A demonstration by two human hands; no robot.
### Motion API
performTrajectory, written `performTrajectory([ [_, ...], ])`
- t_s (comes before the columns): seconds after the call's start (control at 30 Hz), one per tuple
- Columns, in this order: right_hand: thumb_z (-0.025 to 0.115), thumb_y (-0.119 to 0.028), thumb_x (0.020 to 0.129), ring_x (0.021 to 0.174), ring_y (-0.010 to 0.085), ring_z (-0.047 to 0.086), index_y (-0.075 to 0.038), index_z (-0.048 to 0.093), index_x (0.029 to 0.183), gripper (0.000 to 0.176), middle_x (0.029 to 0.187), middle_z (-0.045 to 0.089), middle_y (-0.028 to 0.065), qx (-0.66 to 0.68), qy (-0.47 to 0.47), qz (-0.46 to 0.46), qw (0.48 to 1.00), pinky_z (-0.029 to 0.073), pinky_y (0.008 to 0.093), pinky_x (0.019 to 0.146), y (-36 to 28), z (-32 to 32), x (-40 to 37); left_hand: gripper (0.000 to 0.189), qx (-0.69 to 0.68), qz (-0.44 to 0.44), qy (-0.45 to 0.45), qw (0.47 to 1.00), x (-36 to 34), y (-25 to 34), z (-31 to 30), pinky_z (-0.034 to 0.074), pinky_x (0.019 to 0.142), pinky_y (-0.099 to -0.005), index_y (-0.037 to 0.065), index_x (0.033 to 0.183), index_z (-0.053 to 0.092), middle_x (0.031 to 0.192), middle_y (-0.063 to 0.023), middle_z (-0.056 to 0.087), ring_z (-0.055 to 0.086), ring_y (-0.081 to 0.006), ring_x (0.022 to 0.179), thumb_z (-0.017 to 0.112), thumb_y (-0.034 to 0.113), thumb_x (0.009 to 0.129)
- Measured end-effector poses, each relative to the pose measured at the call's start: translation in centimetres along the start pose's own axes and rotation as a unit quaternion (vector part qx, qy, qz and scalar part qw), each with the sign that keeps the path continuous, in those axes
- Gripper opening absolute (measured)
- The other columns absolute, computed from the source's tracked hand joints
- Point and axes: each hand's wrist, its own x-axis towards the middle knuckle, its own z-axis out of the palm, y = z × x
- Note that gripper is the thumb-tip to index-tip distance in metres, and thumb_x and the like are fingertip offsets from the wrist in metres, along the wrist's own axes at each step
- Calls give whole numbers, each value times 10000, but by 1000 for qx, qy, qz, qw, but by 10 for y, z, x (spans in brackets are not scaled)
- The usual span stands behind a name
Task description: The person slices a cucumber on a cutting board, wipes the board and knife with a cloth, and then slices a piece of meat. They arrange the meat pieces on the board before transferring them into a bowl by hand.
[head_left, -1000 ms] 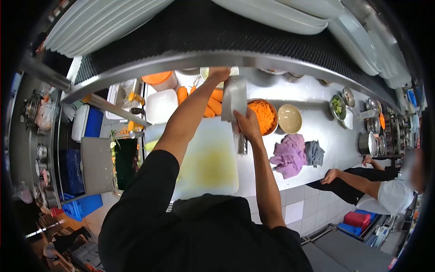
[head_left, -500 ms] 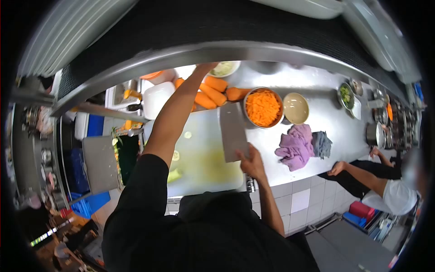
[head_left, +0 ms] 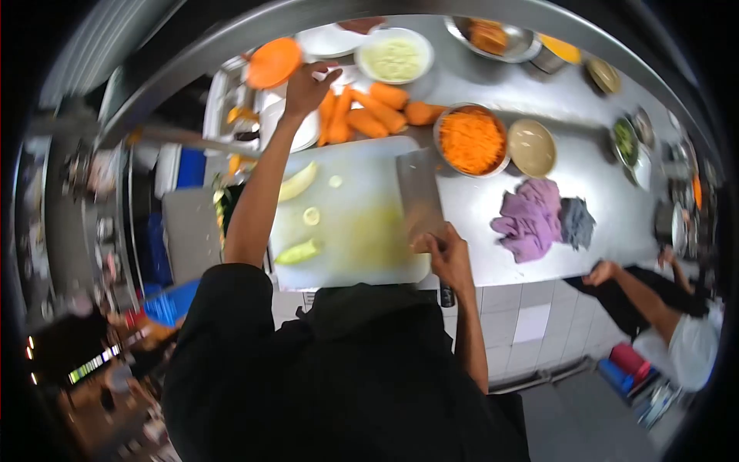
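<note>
My right hand (head_left: pixel 450 258) grips a broad cleaver (head_left: pixel 422 192), its blade lying over the right edge of the white cutting board (head_left: pixel 362 208). My left hand (head_left: pixel 309 88) hovers above the far left of the board, near several peeled carrots (head_left: pixel 366 122), fingers loosely apart and nothing visible in them. On the board lie two long pale green vegetable pieces, a nearer piece (head_left: pixel 299 252) and a farther piece (head_left: pixel 298 182), plus two small round slices (head_left: pixel 311 215). A white bowl (head_left: pixel 426 71) beyond the carrots holds pale cut vegetable.
Right of the board stand a metal bowl of shredded carrot (head_left: pixel 472 142) and a beige bowl (head_left: pixel 532 148). A purple cloth (head_left: pixel 530 219) and a grey cloth (head_left: pixel 576 223) lie nearer. An overhead shelf edge (head_left: pixel 323 21) crosses the top. Another person (head_left: pixel 677 331) stands at right.
My left hand has come back leftward from the bowl of pale cut vegetable. My right hand keeps hold of the cleaver. The view has shifted, bringing more of the counter's back into sight.
</note>
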Motion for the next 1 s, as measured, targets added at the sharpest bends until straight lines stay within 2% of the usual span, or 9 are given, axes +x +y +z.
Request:
performTrajectory([
  [0.07,631,-113,943,774,263,731,76,568,1146,285,885,723,223,-3,-40,80,996,562,349,667,0,0,0,221,13,-87,38,995,-69,14,-44,545,722,-365,119,954,754,864,-80,737,710,-249,797,723,318,865],
  [0.17,633,-135,952,750,240,717,65,581,1143,282,902,722,225,-18,-82,79,993,546,330,654,7,12,5,146,95,-136,-87,982,-186,-2,-65,543,723,-396,121,776,691,837,-63,722,700,-270,798,699,244,855],
  [0.23,647,-172,952,623,194,663,59,590,1138,302,854,713,172,29,-118,161,979,512,307,564,0,19,14,301,152,-241,-235,929,-252,20,-66,544,748,-422,151,953,677,834,-73,707,686,-302,835,748,408,815],
  [0.3,649,-194,954,566,166,621,52,592,1133,310,813,692,137,2,-107,73,992,486,301,515,37,34,32,450,198,-244,-133,940,-292,25,-49,540,710,-467,92,1043,613,983,-136,647,672,-358,849,795,407,777],
  [0.33,650,-217,956,509,139,579,45,594,1128,318,772,670,102,-21,-91,-12,996,460,295,466,49,40,39,466,208,-270,-102,935,-299,30,-42,535,702,-479,67,1031,596,1030,-152,620,667,-375,850,806,391,770],
  [0.63,657,-242,956,439,109,505,18,600,1131,318,698,615,70,-54,-140,63,987,421,293,413,6,41,55,300,-1,-301,-207,931,-284,20,-28,513,738,-492,70,1010,565,974,-158,652,665,-365,861,752,230,837],
  [0.77,667,-239,953,427,98,489,18,601,1112,309,674,602,62,-41,-115,81,989,397,286,398,7,32,28,368,-58,-248,-130,958,-250,22,-1,513,736,-457,79,1077,565,901,-147,686,681,-332,850,768,261,829],
  [0.83,670,-237,954,419,89,477,20,603,1095,301,645,586,50,-16,-90,100,991,380,280,392,11,28,13,369,94,-168,-78,978,-236,21,17,516,761,-460,77,1101,568,918,-142,686,679,-323,879,761,230,827],
  [1.0,678,-238,950,415,94,477,21,593,1109,315,648,594,49,-9,-74,143,987,397,289,398,22,24,-18,388,156,-142,-138,968,-216,26,32,519,779,-451,76,1093,572,896,-130,671,666,-320,899,773,246,807],
])
